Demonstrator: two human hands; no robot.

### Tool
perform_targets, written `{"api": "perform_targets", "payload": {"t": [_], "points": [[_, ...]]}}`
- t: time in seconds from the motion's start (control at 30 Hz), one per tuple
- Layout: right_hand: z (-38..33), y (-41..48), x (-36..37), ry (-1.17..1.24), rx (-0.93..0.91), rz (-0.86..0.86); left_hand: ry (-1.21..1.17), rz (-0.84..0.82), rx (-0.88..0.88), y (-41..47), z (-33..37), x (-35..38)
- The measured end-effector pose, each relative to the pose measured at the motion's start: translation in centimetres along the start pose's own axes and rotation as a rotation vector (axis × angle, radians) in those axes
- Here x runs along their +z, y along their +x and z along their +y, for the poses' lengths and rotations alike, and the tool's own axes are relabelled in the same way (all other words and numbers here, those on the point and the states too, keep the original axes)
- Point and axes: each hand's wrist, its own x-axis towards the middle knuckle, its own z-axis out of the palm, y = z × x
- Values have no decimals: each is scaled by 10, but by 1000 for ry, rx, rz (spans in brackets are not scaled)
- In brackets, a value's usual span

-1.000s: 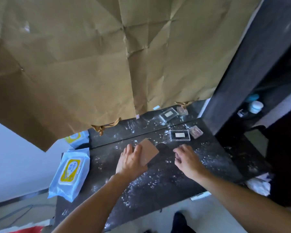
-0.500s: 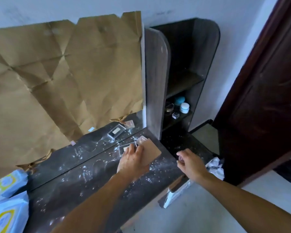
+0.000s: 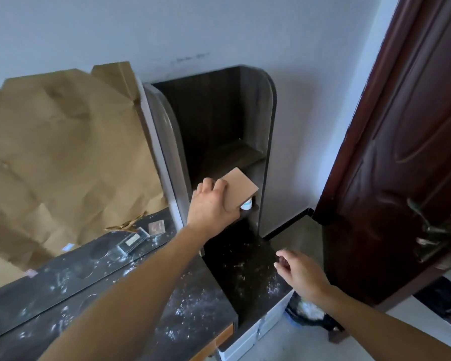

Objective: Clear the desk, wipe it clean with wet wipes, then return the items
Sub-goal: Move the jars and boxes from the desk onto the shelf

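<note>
The left hand [image 3: 214, 207] pinches 1 edge of the flat tan square board [image 3: 241, 187], fingers curled on top, at the dark shelf unit [image 3: 267, 142] above a small white jar [image 3: 246, 205]. The board looks light and stiff, so an edge grip suits it. The right hand [image 3: 301, 274] hovers with loosely curled fingers over the dusty dark worktop [image 3: 193, 308]

Head view: 1 wide-angle camera worn on the person's head, set above the dark, white-speckled desk top [image 3: 193, 308] and looking forward and down. It faces the tall, dark wood-grain shelf unit [image 3: 214, 121], which stands near. Both forearms enter from the bottom edge. The left hand [image 3: 211, 207], gripping a tan square board [image 3: 241, 187], sits at frame centre, while the right hand [image 3: 302, 276] is nearer the lens.
</note>
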Motion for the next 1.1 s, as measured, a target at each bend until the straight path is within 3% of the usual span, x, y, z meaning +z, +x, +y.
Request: {"api": "perform_targets", "payload": {"t": [0.2,0.37,0.57,0.7,0.87,1.1], "points": [[4,49,-13,0,-52,81,199,9,-38,100,0,-7],[8,97,-29,10,-89,107,169,-120,-86,157,-18,12],[4,147,-47,37,-155,178,63,-148,-107,188,-31,33],[-10,181,-66,12,-197,223,71,-82,-30,190,-29,44],[-28,229,-78,-32,-300,316,16,77,-69,173,-35,49],[-35,273,-62,77,-335,249,-102,152,-78,157,-41,55]]}}
